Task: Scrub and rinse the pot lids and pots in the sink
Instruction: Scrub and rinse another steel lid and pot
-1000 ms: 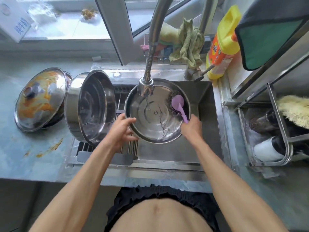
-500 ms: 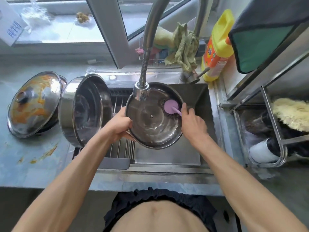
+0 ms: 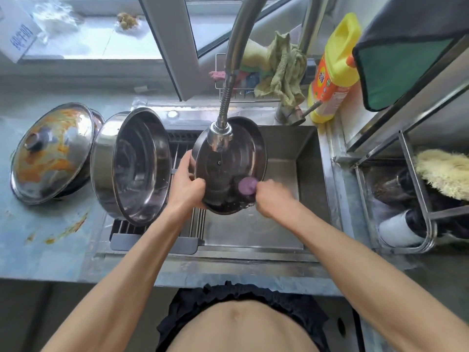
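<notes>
You stand at a steel sink [image 3: 307, 158] under a bright window, scrubbing a pot lid [image 3: 228, 171] below the faucet head [image 3: 220, 135].

The grey-blue counter left of the sink is smeared orange — a stained lid [image 3: 50, 151] leans there, and a large pot [image 3: 134, 166] lies tipped on its side on the drying rack [image 3: 193, 224], just beside your left hand [image 3: 186, 185]. Right of the sink a rack crowds the rim; the basin floor is open. Your left fingers grip the lid's near edge, holding it tilted over the sink. Your right hand [image 3: 272, 199], blurred, closes on a purple scrubber [image 3: 247, 186] against the lid's dark, wet inside.
</notes>
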### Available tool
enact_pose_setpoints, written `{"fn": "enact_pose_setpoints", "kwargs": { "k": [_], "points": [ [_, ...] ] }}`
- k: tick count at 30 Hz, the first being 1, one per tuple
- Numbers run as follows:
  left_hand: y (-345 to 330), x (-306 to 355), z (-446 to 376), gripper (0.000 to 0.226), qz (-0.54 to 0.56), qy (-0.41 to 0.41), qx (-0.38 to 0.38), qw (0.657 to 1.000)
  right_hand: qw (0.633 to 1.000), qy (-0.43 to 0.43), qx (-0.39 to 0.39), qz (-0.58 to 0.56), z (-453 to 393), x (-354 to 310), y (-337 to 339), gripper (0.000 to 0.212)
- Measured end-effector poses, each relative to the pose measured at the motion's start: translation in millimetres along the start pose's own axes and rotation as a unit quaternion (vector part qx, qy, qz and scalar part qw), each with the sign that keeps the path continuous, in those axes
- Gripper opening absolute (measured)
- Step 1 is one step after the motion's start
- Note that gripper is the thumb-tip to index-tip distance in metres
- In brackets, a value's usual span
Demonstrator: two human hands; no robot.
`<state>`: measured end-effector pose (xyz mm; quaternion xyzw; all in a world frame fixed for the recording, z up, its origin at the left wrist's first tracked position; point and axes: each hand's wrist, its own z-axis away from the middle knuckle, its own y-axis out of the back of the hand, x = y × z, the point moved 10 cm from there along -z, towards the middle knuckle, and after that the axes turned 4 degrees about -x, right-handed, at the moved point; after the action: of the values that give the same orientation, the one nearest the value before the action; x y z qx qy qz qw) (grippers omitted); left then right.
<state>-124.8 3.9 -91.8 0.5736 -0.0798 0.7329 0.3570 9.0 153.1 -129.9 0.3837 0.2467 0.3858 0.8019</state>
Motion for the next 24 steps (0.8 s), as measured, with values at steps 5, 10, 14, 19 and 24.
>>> {"fn": "enact_pose_setpoints", "kwargs": {
  "k": [5,10,14,19,24],
  "points": [
    [3,-6,7,0.046,0.021,-0.054,0.037,0.998,0.948,0.07,-0.114,-0.29,4,-44,-26,0.026],
    [12,-10,7,0.038,0.018,-0.044,0.039,0.998,0.99,0.025,-0.016,-0.141,-12,-24,-20,0.032],
    [0,-23,18,0.032,0.015,-0.024,0.016,0.999,0.995,-0.033,0.074,0.052,-16,3,12,0.044],
    [-17,-36,14,0.038,0.05,0.008,0.027,0.998,0.999,-0.028,-0.017,0.002,-10,-5,-17,0.037],
    [-27,-49,10,0.015,0.052,-0.001,0.032,0.998,0.949,0.034,-0.144,-0.28,14,-30,-41,0.027]
  ]
}}
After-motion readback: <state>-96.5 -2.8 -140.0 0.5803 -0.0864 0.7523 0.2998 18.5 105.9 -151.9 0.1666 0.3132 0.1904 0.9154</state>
